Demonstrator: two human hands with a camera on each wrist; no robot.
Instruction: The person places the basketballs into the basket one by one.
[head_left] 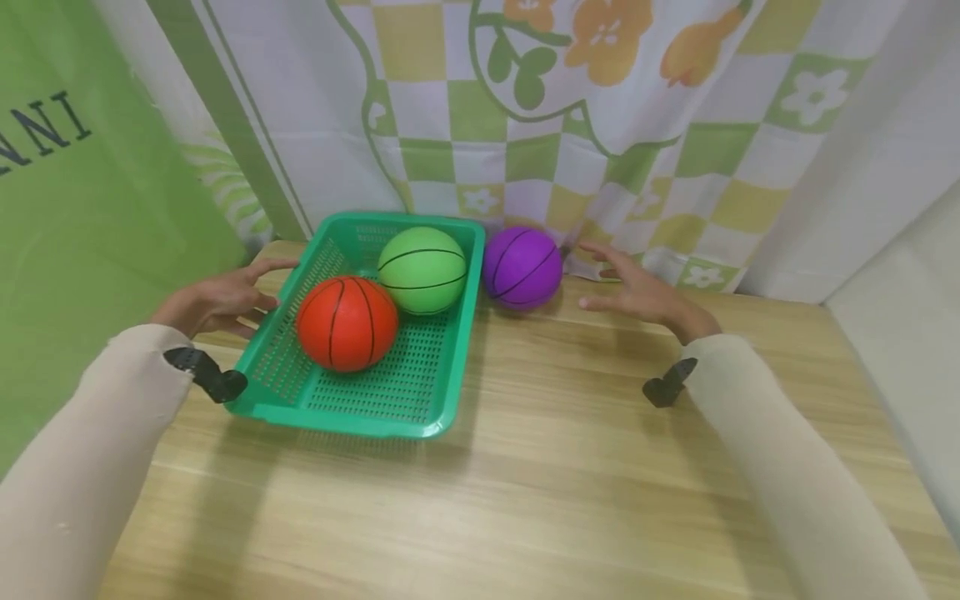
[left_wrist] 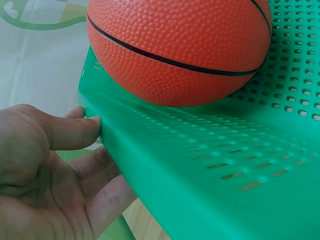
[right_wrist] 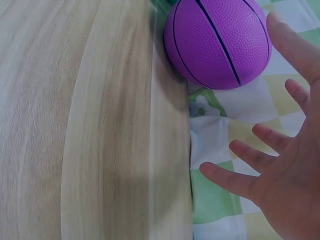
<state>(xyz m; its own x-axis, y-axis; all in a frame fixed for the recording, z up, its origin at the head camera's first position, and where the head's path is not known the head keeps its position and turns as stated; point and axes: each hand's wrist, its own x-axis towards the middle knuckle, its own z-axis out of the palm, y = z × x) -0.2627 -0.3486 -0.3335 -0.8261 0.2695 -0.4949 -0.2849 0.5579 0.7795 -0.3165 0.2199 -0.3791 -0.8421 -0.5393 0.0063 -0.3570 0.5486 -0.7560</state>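
A green perforated basket [head_left: 450,367] stands on the wooden table, holding a red ball [head_left: 347,324] and a light green ball [head_left: 422,271], both with black basketball lines. At the basket's left side is my left hand [head_left: 225,302]; in the left wrist view its fingertips [left_wrist: 90,131] are right at the rim, and other fingers reach below it outside the wall. Just right of the basket a purple ball [head_left: 522,269] sits near the table's back edge. My right hand [head_left: 637,292] hovers to the right of that ball, fingers spread, holding nothing.
Behind the table hangs a checkered curtain [head_left: 480,158] with flowers, close to the purple ball. Green fabric [head_left: 90,208] with dark letters hangs at the left. A pale wall [head_left: 900,250] borders the right side of the wooden table [head_left: 570,467].
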